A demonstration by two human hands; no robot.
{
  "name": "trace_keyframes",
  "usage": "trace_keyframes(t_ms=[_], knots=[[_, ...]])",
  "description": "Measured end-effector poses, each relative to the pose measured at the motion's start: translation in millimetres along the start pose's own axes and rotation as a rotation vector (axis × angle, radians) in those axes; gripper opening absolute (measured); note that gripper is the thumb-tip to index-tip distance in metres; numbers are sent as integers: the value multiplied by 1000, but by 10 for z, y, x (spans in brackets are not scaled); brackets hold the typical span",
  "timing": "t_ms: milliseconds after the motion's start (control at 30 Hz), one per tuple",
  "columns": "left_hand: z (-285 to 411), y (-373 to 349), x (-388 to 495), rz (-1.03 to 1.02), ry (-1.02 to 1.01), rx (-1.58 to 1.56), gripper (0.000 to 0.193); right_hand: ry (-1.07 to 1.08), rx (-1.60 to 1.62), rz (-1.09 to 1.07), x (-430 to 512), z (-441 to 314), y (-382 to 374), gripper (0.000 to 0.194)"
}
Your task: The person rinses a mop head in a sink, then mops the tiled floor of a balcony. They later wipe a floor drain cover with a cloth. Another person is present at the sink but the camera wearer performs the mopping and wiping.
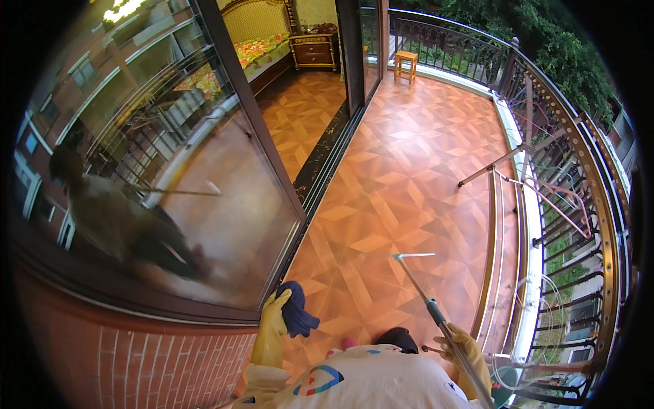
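My left hand (pixel 274 319), in a yellow rubber glove, holds a bunched dark blue cloth (pixel 297 313) beside the lower corner of the sliding glass door's dark frame. In my right hand (pixel 462 347), gloved in the same yellow, is the metal pole of a squeegee (pixel 416 255), which slants forward over the floor. Its narrow head, with a pale blade, is at the far end of the pole, above the patterned tiles. The large glass pane (pixel 219 204) on the left reflects a person, a pole and a building.
A metal drying rack (pixel 493 245) with hangers stands along the balcony railing (pixel 557 255) at right. Low at right is a green bucket (pixel 505 386). A wooden stool (pixel 405 65) stands at the far end. The door track (pixel 327 189) borders a bedroom; a brick wall (pixel 168 358) is at lower left.
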State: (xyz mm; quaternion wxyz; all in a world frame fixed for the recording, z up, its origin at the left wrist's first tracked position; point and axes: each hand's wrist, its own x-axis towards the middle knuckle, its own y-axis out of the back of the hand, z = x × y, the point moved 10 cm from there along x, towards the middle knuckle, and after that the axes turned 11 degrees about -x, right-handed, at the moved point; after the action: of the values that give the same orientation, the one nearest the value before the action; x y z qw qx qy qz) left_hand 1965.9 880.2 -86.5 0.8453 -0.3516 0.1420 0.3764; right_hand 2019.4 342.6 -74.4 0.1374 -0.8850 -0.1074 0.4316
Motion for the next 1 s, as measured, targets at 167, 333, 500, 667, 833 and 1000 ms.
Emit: trace_keyframes(t_ms=[167, 333, 500, 667, 833, 1000], knots=[[236, -831, 1067, -109, -53, 121, 31, -103, -73, 7, 858, -405, 86, 37], [306, -1399, 2117, 21, -106, 70, 34, -134, 81, -25, 1910, -1192, -92, 16], [495, -2071, 3163, 108, -168, 184, 36, -220, 46, -99, 2754, -2125, -360, 19], [408, -2901, 4583, -93, -122, -33, 34, -246, 57, -101, 3368, -2927, -555, 19], [361, -3845, 6317, -105, -56, -13, 33, -235, 119, -39, 4046, -3544, -963, 29], [709, -5304, 7934, -210, -95, -39, 24, -159, 260, 58, 4590, -4267, -1727, 32]])
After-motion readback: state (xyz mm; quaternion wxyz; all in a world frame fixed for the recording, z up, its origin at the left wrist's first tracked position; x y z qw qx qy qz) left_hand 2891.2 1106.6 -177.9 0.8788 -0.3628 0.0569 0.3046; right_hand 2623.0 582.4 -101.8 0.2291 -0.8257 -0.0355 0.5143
